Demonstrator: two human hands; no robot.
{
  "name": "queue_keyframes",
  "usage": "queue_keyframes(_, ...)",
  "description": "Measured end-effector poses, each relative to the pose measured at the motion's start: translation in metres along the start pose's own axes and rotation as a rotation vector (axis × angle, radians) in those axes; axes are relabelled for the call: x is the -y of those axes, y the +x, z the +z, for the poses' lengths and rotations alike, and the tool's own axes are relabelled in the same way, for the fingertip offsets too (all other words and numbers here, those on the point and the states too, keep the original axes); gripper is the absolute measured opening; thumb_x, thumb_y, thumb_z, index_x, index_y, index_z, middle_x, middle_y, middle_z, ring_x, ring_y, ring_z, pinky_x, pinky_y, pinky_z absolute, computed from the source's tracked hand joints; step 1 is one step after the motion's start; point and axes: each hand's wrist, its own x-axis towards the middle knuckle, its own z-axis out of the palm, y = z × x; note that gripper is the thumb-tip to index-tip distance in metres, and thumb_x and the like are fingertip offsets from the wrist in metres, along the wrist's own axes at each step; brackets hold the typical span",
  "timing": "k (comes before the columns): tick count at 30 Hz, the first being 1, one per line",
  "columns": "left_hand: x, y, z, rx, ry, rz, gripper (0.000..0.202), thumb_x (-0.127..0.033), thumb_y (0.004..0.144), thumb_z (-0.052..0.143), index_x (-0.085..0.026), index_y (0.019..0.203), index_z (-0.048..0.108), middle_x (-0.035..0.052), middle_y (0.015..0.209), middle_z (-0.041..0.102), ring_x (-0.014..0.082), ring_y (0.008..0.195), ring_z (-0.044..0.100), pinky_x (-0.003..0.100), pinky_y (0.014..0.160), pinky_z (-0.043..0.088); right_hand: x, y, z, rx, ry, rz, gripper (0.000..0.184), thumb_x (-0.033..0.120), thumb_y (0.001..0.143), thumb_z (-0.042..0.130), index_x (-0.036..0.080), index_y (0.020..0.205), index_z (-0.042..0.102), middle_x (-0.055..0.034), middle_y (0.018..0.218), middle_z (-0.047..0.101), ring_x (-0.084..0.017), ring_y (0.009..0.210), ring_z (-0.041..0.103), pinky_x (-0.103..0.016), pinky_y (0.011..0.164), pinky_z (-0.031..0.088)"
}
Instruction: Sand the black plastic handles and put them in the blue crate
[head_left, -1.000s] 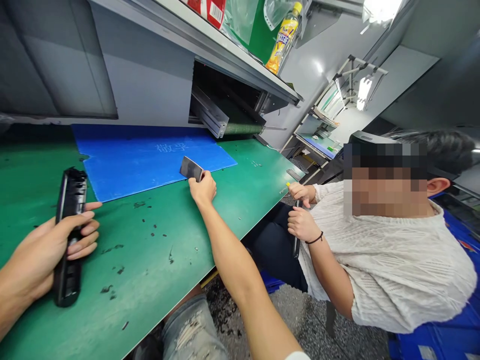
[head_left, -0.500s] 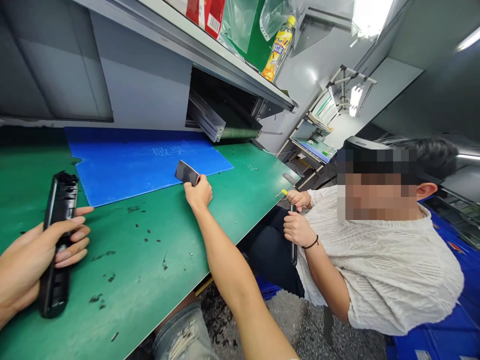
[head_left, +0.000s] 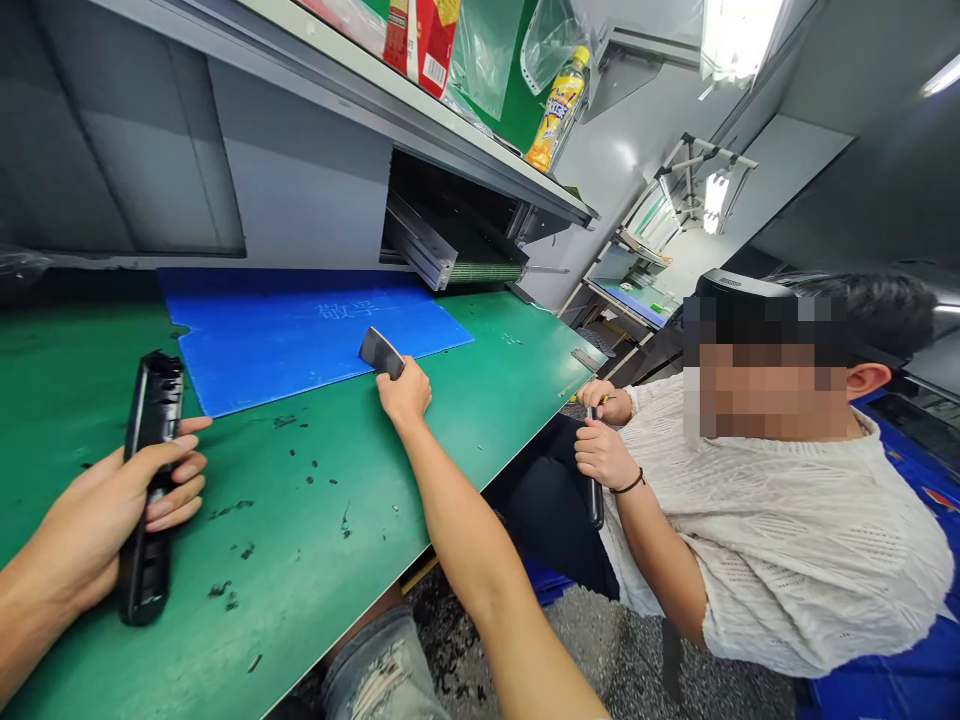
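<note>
My left hand [head_left: 124, 500] is closed round a long black plastic part [head_left: 150, 480], held upright over the green bench [head_left: 315, 540] at the left. My right hand [head_left: 405, 390] reaches far forward and grips a small knife with a wide grey blade [head_left: 380, 352], whose blade lies at the near edge of the blue mat [head_left: 285, 325]. Small black shavings [head_left: 292, 470] are scattered on the green surface between my hands.
A co-worker in a white knit top [head_left: 780, 540] sits at the right below the bench edge, holding a black part [head_left: 594, 495] in both hands. A shelf above carries a yellow bottle [head_left: 553, 100] and red packs [head_left: 420, 35]. A dark opening [head_left: 450, 225] sits behind the mat.
My hands keep their grips and barely move on the bench. The view has shifted slightly, and the co-worker's hands have turned a little on the black part.
</note>
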Motion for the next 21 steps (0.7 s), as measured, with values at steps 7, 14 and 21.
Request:
queue_keyframes(7, 0.0096, 0.0092, -0.0106, 0.082, 0.032, 0.098, 0.054, -0.033, 0.070, 0.081, -0.028, 0.122, 0.065, -0.0061, 0.070, 0.038, 0.0026, 0.043, 0.029, 0.013, 0.028, 0.028, 0.0001, -0.0004, -0.0006, 0.008, -0.024, -0.008, 0.035, 0.042, 0.097, 0.064, 0.017, 0.122, 0.061, -0.0075, 0.115, 0.064, -0.022, 0.100, 0.065, -0.044, 0.089, 0.056)
queue_keyframes(14, 0.0085, 0.0054, -0.0064, 0.082, 0.077, 0.140, 0.030, -0.038, 0.082, 0.069, -0.030, 0.112, 0.066, -0.0059, 0.067, 0.038, 0.0012, 0.042, 0.028, 0.012, 0.034, 0.022, 0.0008, -0.0003, -0.0018, 0.013, -0.039, -0.004, 0.031, 0.041, 0.098, 0.063, 0.017, 0.117, 0.062, -0.0066, 0.111, 0.065, -0.021, 0.099, 0.065, -0.043, 0.089, 0.056)
queue_keyframes(21, 0.0047, 0.0009, -0.0032, 0.079, 0.061, 0.114, 0.038, -0.035, 0.077, 0.073, -0.027, 0.113, 0.065, -0.0059, 0.068, 0.038, 0.0023, 0.043, 0.029, 0.013, 0.031, 0.025, 0.0018, -0.0005, -0.0021, 0.027, -0.053, -0.003, 0.031, 0.041, 0.097, 0.063, 0.017, 0.116, 0.062, -0.0067, 0.112, 0.065, -0.021, 0.098, 0.065, -0.043, 0.088, 0.056)
